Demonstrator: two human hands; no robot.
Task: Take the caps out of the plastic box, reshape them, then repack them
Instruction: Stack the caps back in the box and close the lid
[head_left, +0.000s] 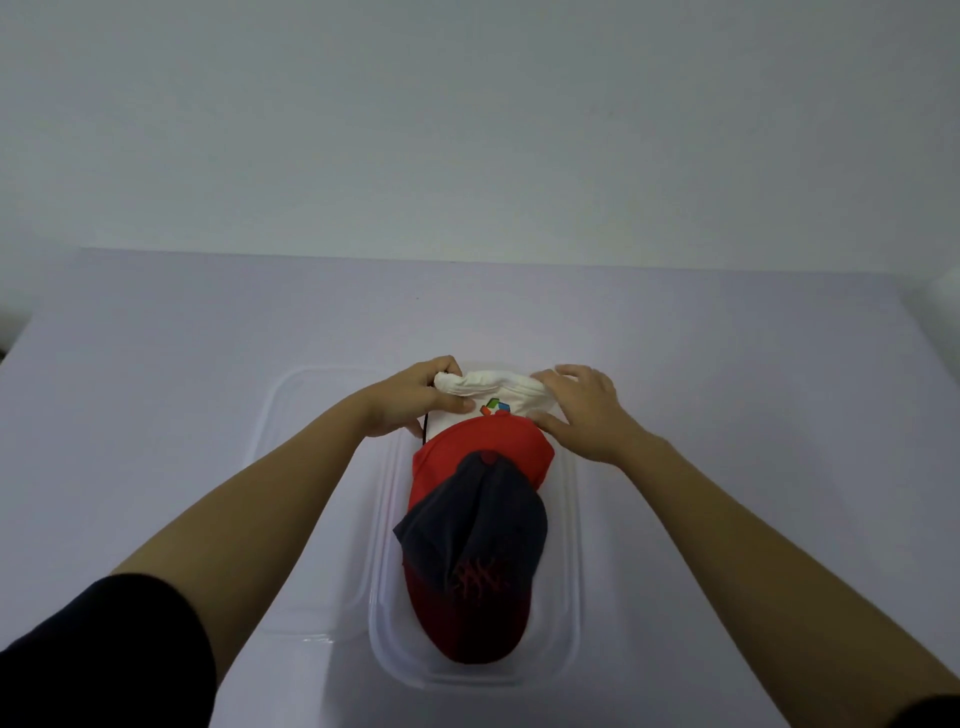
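Note:
A clear plastic box stands on the table in front of me with three caps lined up in it. Nearest is a navy cap with a red brim. Behind it lies a red cap, and at the far end a white cap with a coloured logo. My left hand grips the white cap's left side, fingers curled around a fold of its fabric. My right hand rests on its right side, fingers spread and pressing on it at the box's far end.
The clear lid lies flat on the table just left of the box, partly under my left forearm. The table is pale lilac, and a plain wall rises behind its far edge.

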